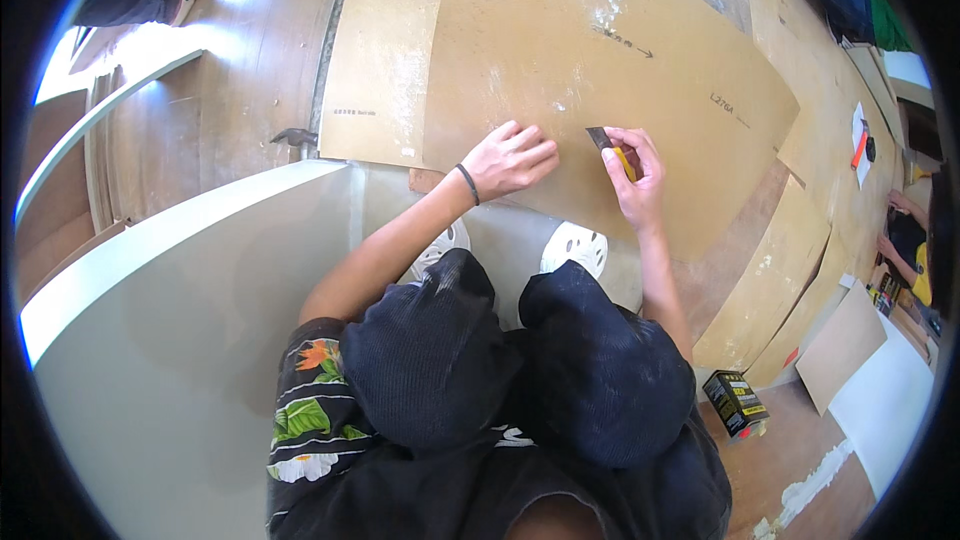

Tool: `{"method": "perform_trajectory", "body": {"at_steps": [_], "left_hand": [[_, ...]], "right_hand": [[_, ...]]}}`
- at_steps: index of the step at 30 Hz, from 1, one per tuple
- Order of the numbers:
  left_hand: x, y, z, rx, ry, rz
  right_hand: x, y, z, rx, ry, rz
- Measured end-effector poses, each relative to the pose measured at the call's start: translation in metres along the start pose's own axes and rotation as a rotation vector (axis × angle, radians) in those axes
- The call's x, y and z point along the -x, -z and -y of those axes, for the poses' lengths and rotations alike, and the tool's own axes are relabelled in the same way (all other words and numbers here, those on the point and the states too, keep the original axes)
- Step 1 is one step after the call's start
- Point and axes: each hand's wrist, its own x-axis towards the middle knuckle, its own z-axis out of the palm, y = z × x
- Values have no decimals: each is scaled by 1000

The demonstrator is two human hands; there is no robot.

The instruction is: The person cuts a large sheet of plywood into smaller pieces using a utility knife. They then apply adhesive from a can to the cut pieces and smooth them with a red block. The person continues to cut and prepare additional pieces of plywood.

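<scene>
Brown board (530,70) flat, wooden floor (240,70) alongside; left hand (508,161) curled, grip unclear; right hand (640,178) gripping cutter (602,141).

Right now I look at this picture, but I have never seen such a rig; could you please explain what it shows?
There is no machine: these are a person's own bare hands. The one picture comes from a wide fisheye camera on the person's head, looking down, so straight edges bend near the rim and the dark-clothed knees appear below. Under the hands lies a large brown sheet. The right hand holds a yellow tool with a dark blade. The left hand is loosely curled; whether its fingers hold something small is hidden. A dark metal tool lies at left, and a black-and-yellow box at lower right.
</scene>
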Motion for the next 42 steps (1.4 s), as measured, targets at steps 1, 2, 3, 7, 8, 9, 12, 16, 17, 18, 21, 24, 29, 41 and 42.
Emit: {"method": "perform_trajectory", "body": {"at_steps": [1, 2, 3, 7, 8, 9, 12, 16, 17, 18, 21, 24, 29, 41, 42], "left_hand": [[-2, 0, 3, 4, -38, 17], [-4, 0, 6, 8, -77, 33], [-5, 0, 10, 13, -118, 53], [-5, -1, 20, -74, -206, 48], [-5, -2, 21, -87, -207, 45], [-5, -3, 21, -98, -209, 44], [-4, -7, 21, -97, -202, 49], [-3, -11, 22, -87, -175, 33], [-3, -10, 23, -76, -134, 34], [-3, -10, 25, -64, -92, 37], [-1, -6, 36, 16, 108, -44], [9, 0, 55, 0, 426, -250], [56, 24, 104, 35, 1151, -637], [35, 3, -5, 134, 314, -149], [27, 0, -13, 184, 307, -108]], "right_hand": [[0, 0, -1, 1, -9, -4], [0, 1, -2, 0, -14, -4], [1, 1, -2, -3, -21, -7], [3, 0, -5, -90, -73, -15], [3, 0, -6, -112, -80, -17], [4, 0, -6, -139, -93, -19], [3, 1, -7, -103, -49, 7], [1, 1, -6, -118, -78, 4], [1, 0, -6, -133, -108, -5], [1, -1, -5, -148, -139, -15], [2, -5, -3, -150, -154, -52], [3, -7, -1, -148, -163, -59], [4, -5, -1, -111, -157, -55], [3, -11, -4, -366, -205, -183], [2, -11, -4, -374, -211, -187]]}}
